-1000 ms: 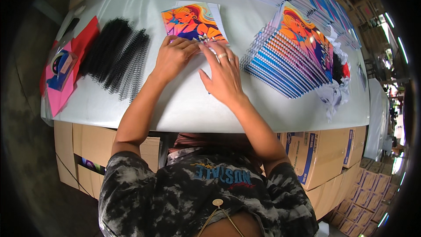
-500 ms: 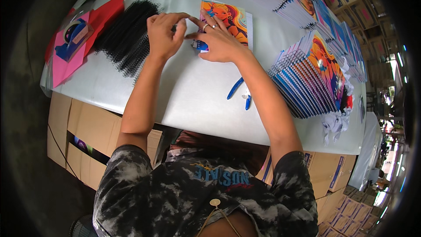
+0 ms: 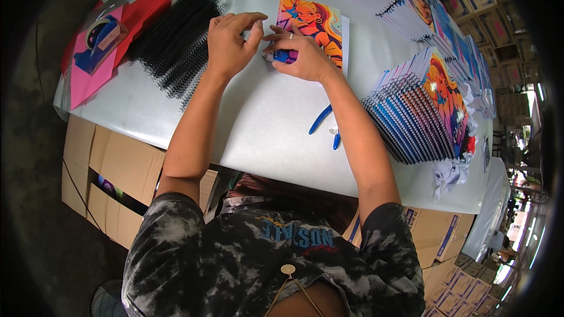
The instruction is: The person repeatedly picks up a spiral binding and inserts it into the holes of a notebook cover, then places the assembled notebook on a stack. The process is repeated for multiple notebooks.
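A notebook (image 3: 320, 30) with a colourful cartoon portrait on its cover lies on the table in front of me. My right hand (image 3: 305, 57) rests over its lower left part, fingers bent toward the left edge and thumb near the bottom corner. Just left of that edge, my left hand (image 3: 230, 44) is raised with thumb and forefinger pinched together; anything between them is too small to make out. A heap of black spiral binding coils (image 3: 173, 41) lies beside my left hand. Blue-handled pliers (image 3: 321, 120) lie below my right wrist, partly hidden by the forearm.
Spiral notebooks (image 3: 411, 111) are stacked at the right, with crumpled paper (image 3: 451, 171) beside them. More notebook stacks (image 3: 405, 9) line the far right. A tape dispenser (image 3: 101, 47) sits on pink and red sheets (image 3: 150, 9) at the left. Cardboard boxes (image 3: 126, 158) stand under the table.
My right hand's fingers, stretched across the cover before, have drawn back and bent toward its left edge. The left hand stays pinched near that edge. The whole view has shifted slightly.
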`<action>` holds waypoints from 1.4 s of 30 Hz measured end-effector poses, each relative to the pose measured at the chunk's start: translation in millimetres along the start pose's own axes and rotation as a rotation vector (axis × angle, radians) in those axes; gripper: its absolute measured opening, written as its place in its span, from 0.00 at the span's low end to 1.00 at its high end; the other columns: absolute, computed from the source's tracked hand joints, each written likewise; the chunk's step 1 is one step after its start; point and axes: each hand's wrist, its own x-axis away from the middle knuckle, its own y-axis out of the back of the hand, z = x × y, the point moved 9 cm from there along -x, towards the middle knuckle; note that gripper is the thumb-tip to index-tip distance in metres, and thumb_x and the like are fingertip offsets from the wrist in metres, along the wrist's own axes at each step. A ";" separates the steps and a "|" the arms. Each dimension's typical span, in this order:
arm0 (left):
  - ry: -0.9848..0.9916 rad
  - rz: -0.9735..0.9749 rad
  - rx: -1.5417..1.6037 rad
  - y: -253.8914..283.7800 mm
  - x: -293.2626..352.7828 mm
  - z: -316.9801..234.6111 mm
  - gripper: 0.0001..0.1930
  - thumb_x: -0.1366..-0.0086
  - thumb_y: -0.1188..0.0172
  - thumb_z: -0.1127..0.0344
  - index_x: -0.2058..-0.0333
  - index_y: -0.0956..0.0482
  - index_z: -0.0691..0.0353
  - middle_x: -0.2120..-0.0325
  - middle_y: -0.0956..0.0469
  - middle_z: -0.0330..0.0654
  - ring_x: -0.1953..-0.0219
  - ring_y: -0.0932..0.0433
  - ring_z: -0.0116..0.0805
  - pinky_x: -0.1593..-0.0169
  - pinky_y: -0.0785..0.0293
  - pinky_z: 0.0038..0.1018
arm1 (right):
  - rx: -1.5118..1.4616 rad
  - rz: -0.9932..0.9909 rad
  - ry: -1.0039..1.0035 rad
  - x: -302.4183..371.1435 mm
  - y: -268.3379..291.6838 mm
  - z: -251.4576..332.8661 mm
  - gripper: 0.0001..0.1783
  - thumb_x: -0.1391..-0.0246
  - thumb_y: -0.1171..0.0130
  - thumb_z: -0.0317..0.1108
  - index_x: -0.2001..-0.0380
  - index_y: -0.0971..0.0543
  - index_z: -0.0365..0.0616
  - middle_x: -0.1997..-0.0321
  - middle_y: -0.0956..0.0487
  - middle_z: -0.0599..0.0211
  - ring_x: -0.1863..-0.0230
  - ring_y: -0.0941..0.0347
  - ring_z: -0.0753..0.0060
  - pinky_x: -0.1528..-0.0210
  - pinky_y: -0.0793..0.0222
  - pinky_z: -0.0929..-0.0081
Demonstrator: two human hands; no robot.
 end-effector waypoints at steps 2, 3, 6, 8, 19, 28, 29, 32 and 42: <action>0.004 0.005 0.010 -1.0 0.4 -0.2 0.06 0.43 0.44 0.67 0.68 0.19 0.56 0.77 0.21 0.34 0.74 0.25 0.27 0.57 0.39 0.27 | 0.006 -0.005 -0.002 0.5 -0.4 -0.2 0.12 0.61 0.38 0.29 0.67 0.19 0.48 0.52 0.23 0.71 0.39 0.39 0.65 0.30 0.69 0.56; 0.005 0.006 0.015 -1.3 0.4 -0.3 0.06 0.43 0.44 0.67 0.67 0.19 0.56 0.77 0.21 0.35 0.74 0.25 0.27 0.57 0.39 0.27 | 0.010 -0.008 -0.002 0.2 -0.5 -0.3 0.12 0.61 0.38 0.29 0.67 0.19 0.48 0.52 0.23 0.71 0.39 0.38 0.65 0.30 0.68 0.56; 0.012 0.012 0.015 -3.2 1.8 -0.7 0.06 0.43 0.44 0.67 0.67 0.19 0.56 0.77 0.21 0.35 0.74 0.25 0.28 0.58 0.38 0.26 | 0.044 -0.017 0.024 0.4 -0.3 2.1 0.11 0.61 0.37 0.29 0.69 0.20 0.45 0.52 0.23 0.69 0.40 0.38 0.64 0.30 0.65 0.59; 0.012 0.019 0.011 -5.1 2.4 -0.5 0.06 0.43 0.44 0.67 0.67 0.19 0.56 0.76 0.21 0.36 0.74 0.25 0.28 0.58 0.38 0.26 | -0.011 -0.063 0.010 2.2 5.4 2.2 0.13 0.62 0.36 0.30 0.68 0.23 0.44 0.49 0.26 0.65 0.38 0.40 0.60 0.31 0.61 0.60; 0.045 0.113 0.018 -15.6 2.7 -4.3 0.07 0.43 0.45 0.66 0.67 0.20 0.57 0.73 0.20 0.38 0.71 0.23 0.32 0.59 0.36 0.27 | 0.183 -0.061 0.081 4.1 2.2 15.1 0.23 0.65 0.32 0.40 0.62 0.24 0.46 0.41 0.35 0.57 0.33 0.54 0.51 0.33 0.60 0.58; 0.054 0.100 0.015 -17.2 5.4 -2.5 0.07 0.43 0.45 0.67 0.66 0.20 0.58 0.71 0.20 0.39 0.70 0.23 0.32 0.59 0.36 0.27 | 0.090 -0.108 0.048 6.7 8.7 7.6 0.15 0.65 0.34 0.32 0.68 0.21 0.47 0.47 0.28 0.60 0.37 0.43 0.55 0.40 0.41 0.64; 0.055 0.099 0.017 -16.7 5.4 -3.5 0.07 0.43 0.45 0.67 0.66 0.20 0.58 0.71 0.20 0.39 0.70 0.23 0.32 0.59 0.36 0.27 | 0.060 -0.124 0.023 6.5 10.8 6.4 0.15 0.65 0.34 0.32 0.68 0.20 0.47 0.48 0.27 0.60 0.38 0.41 0.56 0.40 0.40 0.65; 0.065 0.099 0.020 -16.1 5.4 -2.8 0.08 0.43 0.45 0.67 0.66 0.20 0.58 0.71 0.20 0.39 0.69 0.23 0.32 0.59 0.37 0.27 | -0.004 -0.171 -0.012 7.3 14.0 4.1 0.14 0.65 0.35 0.32 0.68 0.20 0.46 0.49 0.26 0.61 0.40 0.37 0.58 0.41 0.40 0.67; 0.060 0.124 0.011 -19.7 5.7 -2.5 0.08 0.42 0.45 0.66 0.66 0.20 0.58 0.71 0.20 0.40 0.69 0.23 0.32 0.59 0.36 0.27 | 0.101 -0.118 0.037 8.5 8.5 6.0 0.11 0.63 0.38 0.32 0.70 0.19 0.45 0.51 0.24 0.64 0.42 0.35 0.60 0.40 0.42 0.64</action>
